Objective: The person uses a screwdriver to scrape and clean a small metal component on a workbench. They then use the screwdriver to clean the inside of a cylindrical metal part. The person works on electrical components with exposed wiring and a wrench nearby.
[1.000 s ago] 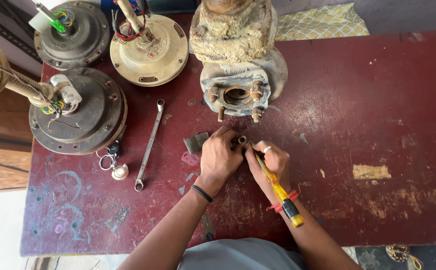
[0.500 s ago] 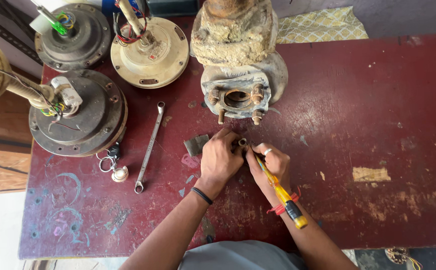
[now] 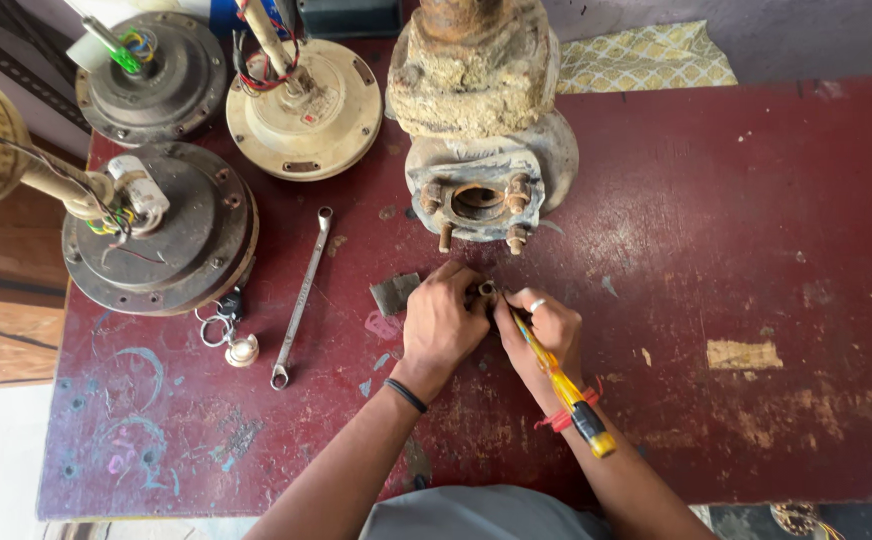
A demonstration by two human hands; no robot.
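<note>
Left hand [image 3: 443,322] pinches a small metal part [image 3: 487,290] down on the red table [image 3: 756,250], prob. to steady it. Right hand [image 3: 546,335] closed round a yellow screwdriver [image 3: 556,378], tip at the part. Corroded pump body [image 3: 481,130] stands just beyond, crowding them; spanner [image 3: 301,298], fan motors [image 3: 161,228] off left

One head camera looks steeply down, close over the red table [image 3: 716,220].
</note>
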